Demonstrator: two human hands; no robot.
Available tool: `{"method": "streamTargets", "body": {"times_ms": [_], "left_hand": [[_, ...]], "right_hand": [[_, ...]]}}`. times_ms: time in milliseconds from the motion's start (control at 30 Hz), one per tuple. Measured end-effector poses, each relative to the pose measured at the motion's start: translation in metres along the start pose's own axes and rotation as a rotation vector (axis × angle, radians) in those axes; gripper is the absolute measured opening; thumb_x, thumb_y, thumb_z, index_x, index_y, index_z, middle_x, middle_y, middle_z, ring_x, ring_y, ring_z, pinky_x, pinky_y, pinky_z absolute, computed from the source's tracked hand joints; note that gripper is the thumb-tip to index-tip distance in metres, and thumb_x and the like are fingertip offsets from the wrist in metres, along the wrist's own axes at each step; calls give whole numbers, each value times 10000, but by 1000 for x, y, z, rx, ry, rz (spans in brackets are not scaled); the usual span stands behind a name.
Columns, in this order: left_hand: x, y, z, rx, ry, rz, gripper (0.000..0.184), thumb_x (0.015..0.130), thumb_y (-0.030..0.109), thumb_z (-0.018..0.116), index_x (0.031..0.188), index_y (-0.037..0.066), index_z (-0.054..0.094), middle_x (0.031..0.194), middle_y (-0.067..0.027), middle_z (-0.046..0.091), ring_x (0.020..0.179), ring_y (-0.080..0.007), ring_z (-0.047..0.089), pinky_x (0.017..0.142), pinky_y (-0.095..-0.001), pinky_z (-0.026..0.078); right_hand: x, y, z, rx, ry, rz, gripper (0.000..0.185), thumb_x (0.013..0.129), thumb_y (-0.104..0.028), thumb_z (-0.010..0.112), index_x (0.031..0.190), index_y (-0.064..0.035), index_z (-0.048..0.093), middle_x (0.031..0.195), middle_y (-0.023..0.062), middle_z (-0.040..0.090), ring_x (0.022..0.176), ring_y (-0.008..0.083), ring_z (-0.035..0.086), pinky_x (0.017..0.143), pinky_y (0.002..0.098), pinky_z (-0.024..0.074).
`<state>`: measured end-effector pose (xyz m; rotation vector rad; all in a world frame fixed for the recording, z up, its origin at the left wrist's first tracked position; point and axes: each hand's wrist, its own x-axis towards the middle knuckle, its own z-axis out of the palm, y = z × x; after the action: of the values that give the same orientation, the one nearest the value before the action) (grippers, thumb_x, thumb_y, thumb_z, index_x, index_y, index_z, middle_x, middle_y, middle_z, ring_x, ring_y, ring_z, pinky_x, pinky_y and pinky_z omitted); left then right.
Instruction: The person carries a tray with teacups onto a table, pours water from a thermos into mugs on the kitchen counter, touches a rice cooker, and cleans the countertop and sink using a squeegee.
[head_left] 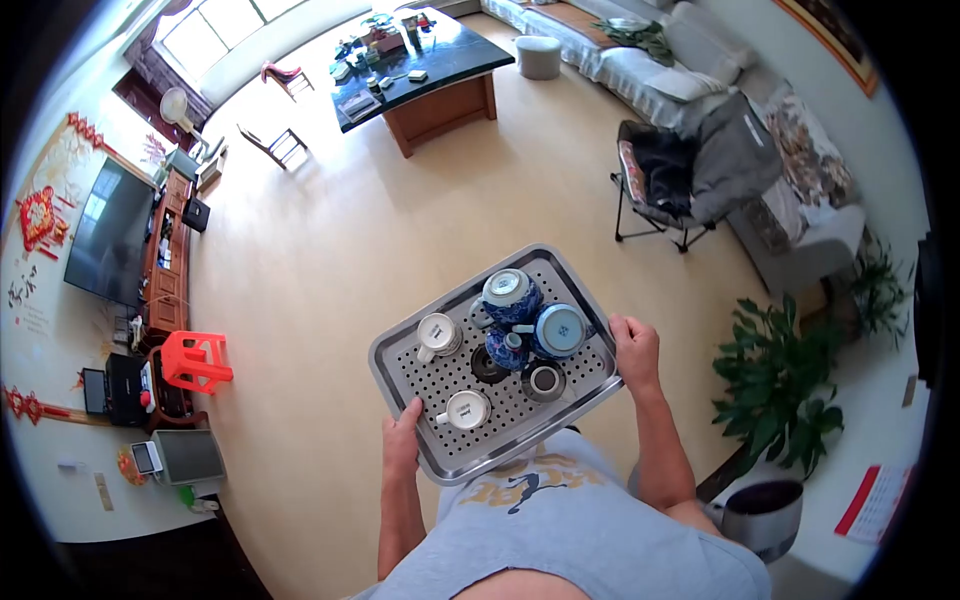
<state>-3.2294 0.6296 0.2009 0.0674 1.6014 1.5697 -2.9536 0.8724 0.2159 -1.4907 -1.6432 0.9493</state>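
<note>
A metal tray [425,378] with a perforated surface is held in front of my body, tilted in view. My left hand [402,440] grips its near left edge, thumb on the rim. At the right edge, my right hand [637,350] is closed on the rim. Two white cups [438,335] stand upside down on the left part. Farther right are two upturned blue-and-white cups [508,288], a small blue patterned pot [506,350], a dark round lid-like piece [489,366] and a metal strainer-like piece [543,381]. The fingers under the tray are hidden.
A dark-topped table [440,75] with small items stands far ahead. A folding chair [690,175] and sofa [650,75] are on the right, a leafy plant [780,385] nearer. Left are a red stool [196,360] and television cabinet [167,260]. Pale floor [310,260] lies between.
</note>
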Motion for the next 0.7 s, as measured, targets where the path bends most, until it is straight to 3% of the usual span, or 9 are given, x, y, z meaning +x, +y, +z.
{"method": "streamTargets", "body": {"times_ms": [367, 500, 700], "left_hand": [[356, 229, 70, 52, -172, 35, 369, 916, 215, 617, 1127, -87, 639, 1039, -167, 690, 895, -214, 685, 772, -340, 561], [476, 310, 120, 99, -169, -17, 398, 897, 237, 648, 1111, -98, 643, 1008, -183, 692, 837, -220, 694, 730, -349, 574], [648, 396, 210, 42, -106, -95, 387, 874, 178, 650, 1130, -107, 595, 1011, -198, 675, 874, -250, 692, 743, -380, 590]], "right_hand": [[302, -117, 204, -63, 58, 3, 428, 948, -262, 584, 665, 28, 448, 565, 9, 372, 586, 88, 339, 512, 337, 320], [414, -152, 261, -8, 87, 43, 409, 960, -238, 570, 667, 18, 443, 596, -23, 386, 608, 78, 347, 525, 320, 317], [607, -173, 337, 138, 78, 68, 396, 963, -218, 572, 654, -2, 451, 619, -60, 386, 612, 60, 328, 532, 288, 285]]}}
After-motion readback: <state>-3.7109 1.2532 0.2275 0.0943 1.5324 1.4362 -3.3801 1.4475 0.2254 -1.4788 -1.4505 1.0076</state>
